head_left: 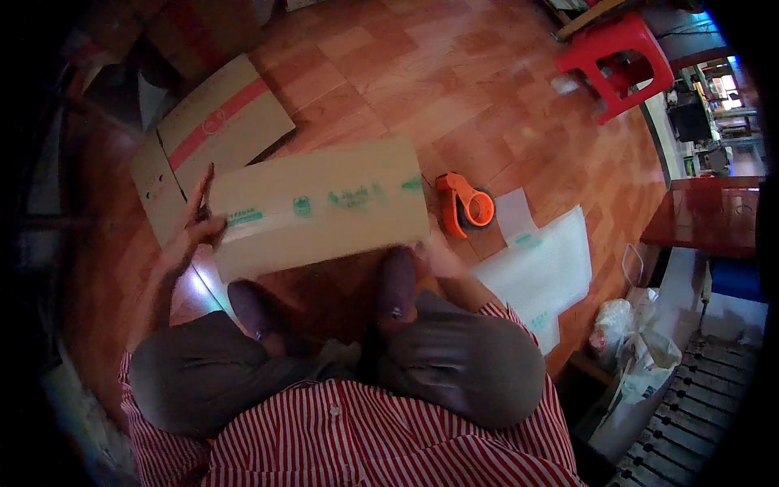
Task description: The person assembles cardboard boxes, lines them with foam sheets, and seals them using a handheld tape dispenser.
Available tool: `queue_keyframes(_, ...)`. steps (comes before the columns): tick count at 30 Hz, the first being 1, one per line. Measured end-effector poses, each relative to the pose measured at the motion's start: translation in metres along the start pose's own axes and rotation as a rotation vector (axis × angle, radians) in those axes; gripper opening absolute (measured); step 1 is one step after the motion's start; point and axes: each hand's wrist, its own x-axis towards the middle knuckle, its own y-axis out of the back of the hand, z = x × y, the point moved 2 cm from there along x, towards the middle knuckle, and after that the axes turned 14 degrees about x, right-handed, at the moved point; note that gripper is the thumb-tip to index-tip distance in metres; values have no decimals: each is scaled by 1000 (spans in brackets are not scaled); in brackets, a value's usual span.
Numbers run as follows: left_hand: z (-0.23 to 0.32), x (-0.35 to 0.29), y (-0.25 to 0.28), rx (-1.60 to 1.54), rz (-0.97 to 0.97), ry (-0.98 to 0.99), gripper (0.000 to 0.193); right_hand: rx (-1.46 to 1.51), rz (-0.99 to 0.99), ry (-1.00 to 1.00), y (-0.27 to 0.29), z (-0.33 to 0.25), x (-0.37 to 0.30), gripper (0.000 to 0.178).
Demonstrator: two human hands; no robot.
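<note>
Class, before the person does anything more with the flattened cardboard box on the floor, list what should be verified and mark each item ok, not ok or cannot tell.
1. Left hand grips the left edge of the flattened cardboard box: ok.
2. Right hand is at the box's lower right corner: its grip is blurred, cannot tell.
3. Orange tape dispenser lies on the floor just right of the box, close to the right hand: ok.
4. Box lies apart from other things: not ok, its upper left overlaps a second flat carton.
5. White foam sheets lie clear of the box: ok.
6. Tape left on the dispenser: cannot tell.
</note>
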Motion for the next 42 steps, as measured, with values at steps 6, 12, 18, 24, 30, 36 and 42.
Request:
queue_keyframes(6, -22, -50, 26, 296, -94, 373, 70, -992, -15, 715, -49, -64, -19, 50)
queue_keyframes(12, -51, -59, 14, 510, -360, 226, 58, -1535, 273, 989, 20, -73, -43, 49)
queue_keyframes(18, -29, -46, 19, 720, -501, 103, 53, -2018, 322, 839, 67, -84, -11, 56)
queue_keyframes(24, -7, -22, 47, 232, -92, 36, 24, -1573, 15, 743, 24, -114, -19, 53)
queue_keyframes(30, 71, -5, 24, 10, -48, -292, 30, -1322, -424, 605, -129, -83, -125, 46)
queue_keyframes(36, 100, 11, -22, -260, -252, -451, 34, -1429, -692, 246, -183, -66, -171, 50)
queue_keyframes(42, 83, 6, -20, -341, -242, -429, 18, -1496, -841, 383, -205, -52, -169, 48)
